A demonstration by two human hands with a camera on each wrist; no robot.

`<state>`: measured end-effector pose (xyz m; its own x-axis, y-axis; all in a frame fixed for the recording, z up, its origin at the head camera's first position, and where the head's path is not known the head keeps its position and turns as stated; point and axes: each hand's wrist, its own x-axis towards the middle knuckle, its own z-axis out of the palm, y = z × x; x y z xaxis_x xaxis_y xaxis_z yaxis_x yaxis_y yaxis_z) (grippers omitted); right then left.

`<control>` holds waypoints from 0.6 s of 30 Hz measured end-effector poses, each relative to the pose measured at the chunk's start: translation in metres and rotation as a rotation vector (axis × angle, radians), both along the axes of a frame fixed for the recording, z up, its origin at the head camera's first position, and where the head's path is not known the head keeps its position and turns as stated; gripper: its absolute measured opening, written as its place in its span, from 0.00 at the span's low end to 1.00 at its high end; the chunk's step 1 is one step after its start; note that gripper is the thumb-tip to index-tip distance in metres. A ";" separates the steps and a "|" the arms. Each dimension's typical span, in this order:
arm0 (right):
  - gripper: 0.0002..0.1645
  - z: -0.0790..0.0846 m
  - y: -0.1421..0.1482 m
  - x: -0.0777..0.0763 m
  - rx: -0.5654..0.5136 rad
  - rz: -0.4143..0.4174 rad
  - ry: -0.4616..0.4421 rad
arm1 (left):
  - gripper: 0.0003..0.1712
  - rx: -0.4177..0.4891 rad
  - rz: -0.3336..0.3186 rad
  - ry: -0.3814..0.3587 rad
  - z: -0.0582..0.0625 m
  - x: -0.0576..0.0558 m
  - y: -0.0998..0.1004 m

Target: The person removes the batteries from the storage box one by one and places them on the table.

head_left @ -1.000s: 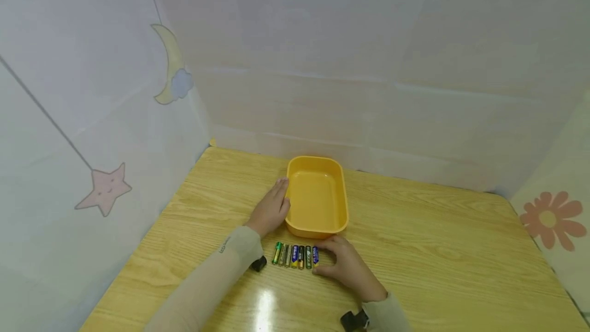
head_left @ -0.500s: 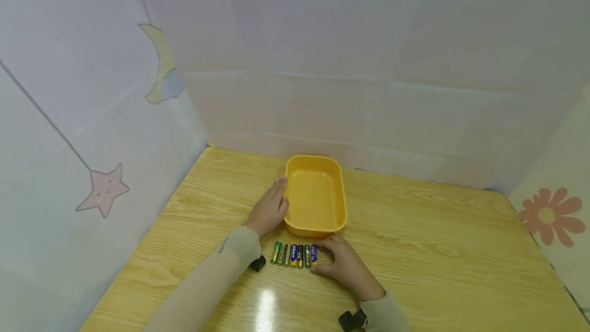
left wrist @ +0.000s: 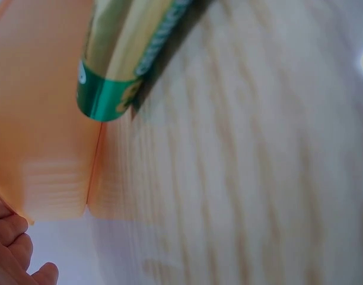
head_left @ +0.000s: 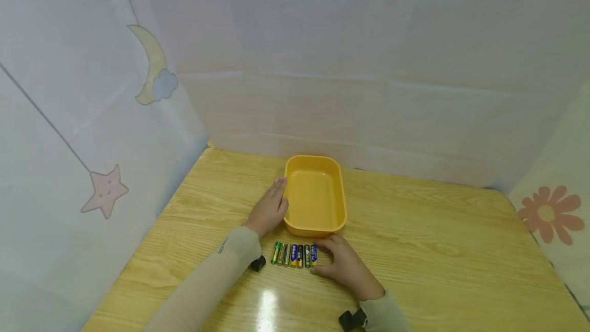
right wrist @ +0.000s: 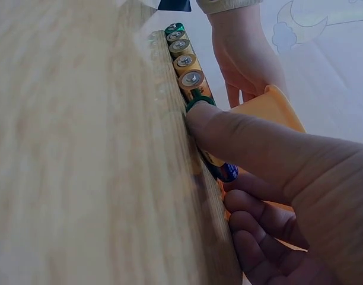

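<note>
A row of several AA-size batteries (head_left: 293, 256) lies side by side on the wooden table, just in front of a yellow plastic basin (head_left: 315, 232). My right hand (head_left: 345, 264) pinches the rightmost one, a blue battery (head_left: 314, 255), lengthwise: thumb at the near end, forefinger at the far end. The right wrist view shows the thumb covering part of that battery (right wrist: 228, 172). My left hand (head_left: 266, 210) rests against the basin's left wall with its fingers straight. Close up in the left wrist view is a green-and-gold battery (left wrist: 104, 95), the leftmost of the row.
The wooden table (head_left: 428, 240) stretches out to both sides of the basin. Behind and beside it hang pale cloth walls (head_left: 295, 101) with printed figures. Each wrist wears a small black camera (head_left: 352, 320).
Both hands keep their places at the basin and the battery. The whole head view has shifted slightly.
</note>
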<state>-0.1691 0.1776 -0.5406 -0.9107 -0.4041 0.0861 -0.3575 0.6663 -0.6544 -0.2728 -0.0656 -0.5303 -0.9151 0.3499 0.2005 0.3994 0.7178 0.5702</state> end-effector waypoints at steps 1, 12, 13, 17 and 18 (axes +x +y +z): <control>0.39 0.000 0.000 0.000 0.002 0.001 0.000 | 0.33 0.001 0.000 0.000 0.000 0.000 0.000; 0.36 0.006 0.004 0.001 -0.028 -0.006 -0.013 | 0.33 -0.001 0.007 0.014 0.000 0.000 0.001; 0.35 0.007 0.004 0.002 -0.032 -0.009 -0.018 | 0.33 0.000 0.007 0.015 0.000 0.000 0.001; 0.33 0.011 0.006 0.003 -0.003 0.001 -0.021 | 0.33 0.004 0.009 0.015 0.001 0.002 0.002; 0.31 0.012 0.006 0.004 0.013 0.002 -0.020 | 0.33 0.006 0.009 0.019 0.001 0.002 0.002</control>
<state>-0.1656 0.1835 -0.5284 -0.9112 -0.4072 0.0629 -0.3462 0.6738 -0.6528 -0.2707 -0.0641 -0.5294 -0.9144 0.3401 0.2196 0.4033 0.7183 0.5669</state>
